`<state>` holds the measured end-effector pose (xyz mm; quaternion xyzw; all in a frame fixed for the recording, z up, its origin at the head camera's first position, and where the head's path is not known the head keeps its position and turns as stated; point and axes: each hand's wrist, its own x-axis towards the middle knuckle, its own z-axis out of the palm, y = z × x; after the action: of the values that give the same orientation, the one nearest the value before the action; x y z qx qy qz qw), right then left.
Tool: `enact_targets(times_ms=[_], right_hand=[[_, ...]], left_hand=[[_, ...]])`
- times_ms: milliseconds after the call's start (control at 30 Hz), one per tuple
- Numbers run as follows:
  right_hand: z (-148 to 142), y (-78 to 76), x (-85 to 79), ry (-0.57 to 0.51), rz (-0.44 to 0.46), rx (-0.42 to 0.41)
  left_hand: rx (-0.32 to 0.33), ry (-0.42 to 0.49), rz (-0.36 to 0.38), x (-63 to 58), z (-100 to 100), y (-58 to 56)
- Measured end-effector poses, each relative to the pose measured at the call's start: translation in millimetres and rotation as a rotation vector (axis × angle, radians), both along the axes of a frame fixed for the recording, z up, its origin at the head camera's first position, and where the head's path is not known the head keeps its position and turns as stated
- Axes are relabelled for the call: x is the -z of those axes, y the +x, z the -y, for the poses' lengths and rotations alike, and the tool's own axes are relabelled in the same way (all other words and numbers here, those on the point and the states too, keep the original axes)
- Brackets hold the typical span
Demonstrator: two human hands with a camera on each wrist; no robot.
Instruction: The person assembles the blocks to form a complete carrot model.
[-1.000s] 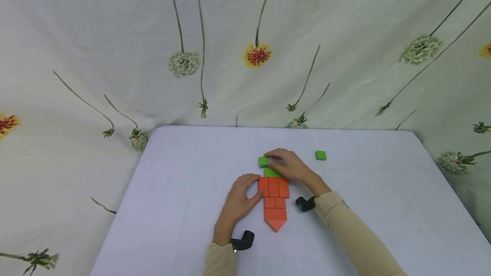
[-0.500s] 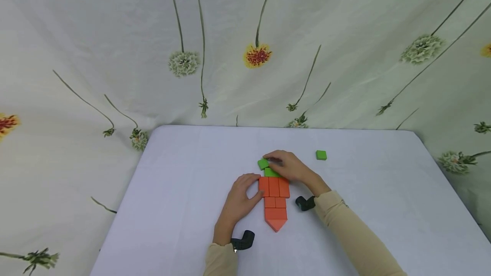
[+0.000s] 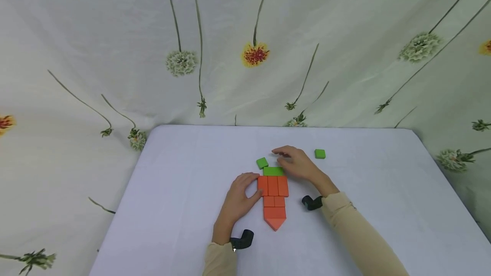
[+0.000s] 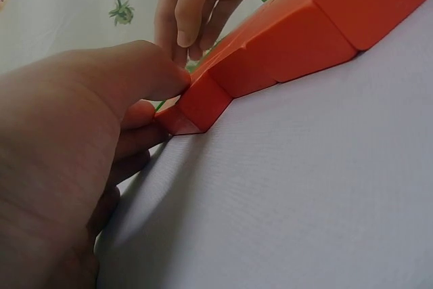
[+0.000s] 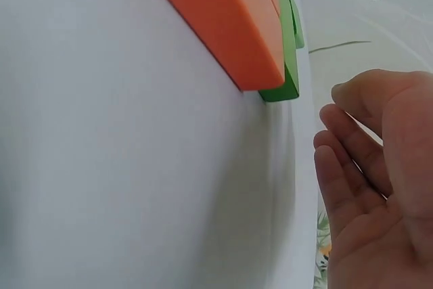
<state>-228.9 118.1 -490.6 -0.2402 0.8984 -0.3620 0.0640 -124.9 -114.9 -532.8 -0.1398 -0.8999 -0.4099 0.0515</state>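
Observation:
Orange wooden blocks [image 3: 272,186] lie flat in a column, with a pointed orange triangle block [image 3: 275,224] at the near end. A green rectangular block [image 3: 273,171] sits against the far side of the wide orange row. Just beyond its left end a small green square block [image 3: 262,163] lies turned at an angle. My left hand [image 3: 238,199] holds the leftmost orange block [image 4: 206,103] of the wide row between thumb and fingers. To the right of the green rectangle, my right hand [image 3: 297,163] hovers with loosely bent fingers [image 5: 348,174], holding nothing.
Another green square block [image 3: 320,153] lies at the back right, beyond the right hand. A white cloth covers the table [image 3: 184,191]. A flower-printed curtain [image 3: 230,88] hangs behind its far edge. Dark wrist cameras [image 3: 242,240] are strapped on both wrists.
The small green square has turned askew and come away from my right hand. That hand has drawn back to the right, uncovering the green rectangle. My left hand has stayed put.

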Motion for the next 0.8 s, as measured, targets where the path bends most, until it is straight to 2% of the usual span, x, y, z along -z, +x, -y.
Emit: enact_targets(times_ms=[300, 500, 800], right_hand=[[-14, 1.4, -4.1, -0.019, -0.047, 0.04], [-28, 2.5, -4.4, -0.022, -0.065, 0.113], [-48, 4.6, -3.2, 0.009, -0.115, 0.214]], left_hand=[[-0.005, -0.001, -0.011, -0.5, 0, -0.5], [-0.002, 0.006, -0.03, 0.8, 1, -0.6], [-0.004, 0.005, -0.004, 0.5, 0, 1.4]])
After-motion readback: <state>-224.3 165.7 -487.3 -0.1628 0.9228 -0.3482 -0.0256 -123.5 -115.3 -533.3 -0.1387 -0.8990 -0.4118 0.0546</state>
